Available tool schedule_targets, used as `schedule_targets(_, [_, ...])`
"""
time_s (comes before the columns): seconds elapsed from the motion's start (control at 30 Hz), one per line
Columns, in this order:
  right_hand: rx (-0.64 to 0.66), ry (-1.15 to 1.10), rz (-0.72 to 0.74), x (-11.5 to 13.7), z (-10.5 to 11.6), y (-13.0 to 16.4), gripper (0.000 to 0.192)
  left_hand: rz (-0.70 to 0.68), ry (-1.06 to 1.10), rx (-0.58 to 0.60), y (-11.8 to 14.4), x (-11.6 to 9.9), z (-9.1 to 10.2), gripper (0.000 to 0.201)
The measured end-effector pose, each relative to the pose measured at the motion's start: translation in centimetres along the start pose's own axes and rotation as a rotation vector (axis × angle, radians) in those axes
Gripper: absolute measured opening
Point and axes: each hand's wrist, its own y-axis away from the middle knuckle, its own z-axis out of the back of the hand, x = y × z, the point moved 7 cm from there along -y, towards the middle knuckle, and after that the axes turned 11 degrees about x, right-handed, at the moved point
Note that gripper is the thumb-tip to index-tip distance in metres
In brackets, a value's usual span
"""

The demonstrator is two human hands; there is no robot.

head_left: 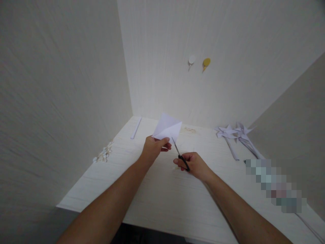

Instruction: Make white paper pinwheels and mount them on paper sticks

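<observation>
My left hand [154, 148] pinches the lower corner of a folded white paper [167, 128], holding it up above the pale table [162, 200]. My right hand [194, 165] grips black-handled scissors [179, 154]. The blades point up and to the left, with their tip at the paper's lower edge. Both forearms reach in from the bottom of the view.
Two white paper pinwheels [232, 133] on sticks lie at the table's right. A rolled white paper stick [136, 128] lies at the far left, with a heap of small pins [103, 154] near the left edge. Two hooks [199, 62] hang on the back wall. A blurred patch covers the right side.
</observation>
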Motion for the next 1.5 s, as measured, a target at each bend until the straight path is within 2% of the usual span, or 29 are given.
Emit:
schedule_targets(0.33, [-0.022, 0.012, -0.003, 0.1, 0.1, 0.1, 0.061, 0.027, 0.012, 0.028, -0.1, 0.2, -0.2, 0.021])
schedule_targets(1.5, [-0.086, -0.024, -0.013, 0.0, 0.3, -0.1, 0.060, 0.076, 0.012, 0.093, 0.3, 0.8, -1.2, 0.021])
